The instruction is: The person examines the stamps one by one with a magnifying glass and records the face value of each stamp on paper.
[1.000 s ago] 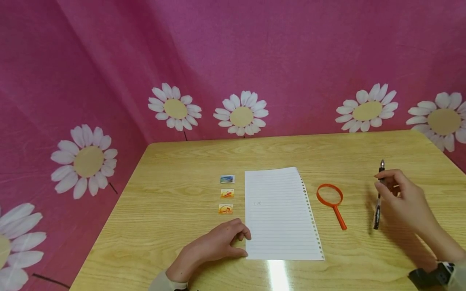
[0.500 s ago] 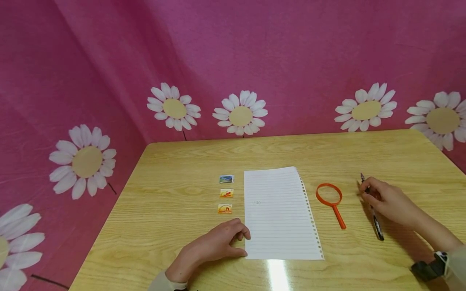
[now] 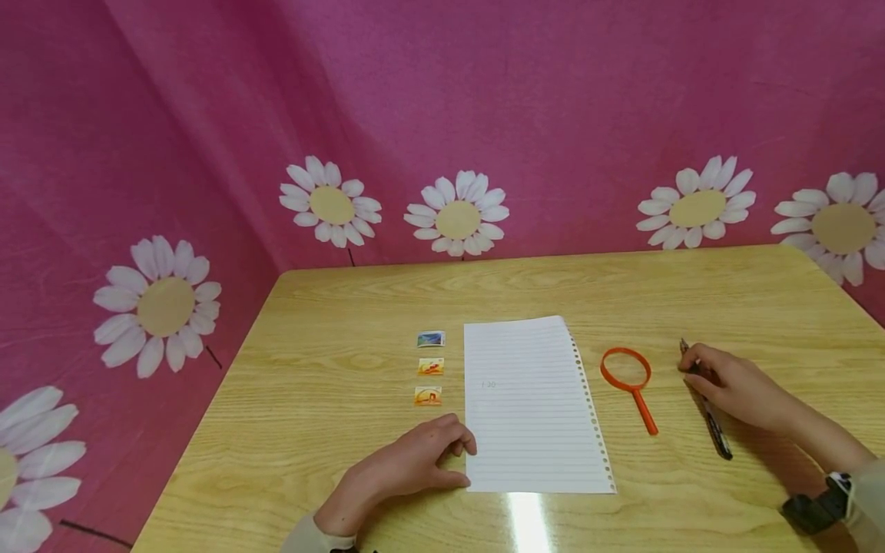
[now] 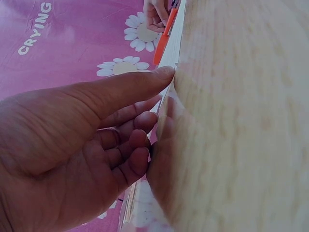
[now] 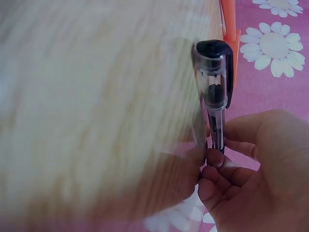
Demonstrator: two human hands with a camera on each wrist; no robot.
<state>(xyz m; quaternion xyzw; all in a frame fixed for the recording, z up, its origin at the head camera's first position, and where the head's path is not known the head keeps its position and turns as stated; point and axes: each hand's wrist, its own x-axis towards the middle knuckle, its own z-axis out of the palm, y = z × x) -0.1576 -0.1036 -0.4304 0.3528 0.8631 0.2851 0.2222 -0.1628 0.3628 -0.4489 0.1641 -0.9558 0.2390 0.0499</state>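
The place is a writing spot at a pale wood-grain table with a glossy top (image 3: 359, 307), screened by folded magenta cloth printed with white daisies (image 3: 539, 92); white lettering (image 4: 36, 29) on it reads "CRYING". A lined white paper sheet with punched holes (image 3: 539, 430), a clear-and-black plastic pen (image 3: 719, 439) and an orange-red round magnifying glass (image 3: 640, 402) suggest desk work. Whether home or office cannot be told.

Black-and-clear pen (image 3: 715, 428) with a black clip, pinched near its tip, slanted at the worktop (image 3: 332, 338), white lined sheet (image 3: 532, 430), laid flat, punched with holes down its right edge, faintly marked with writing.
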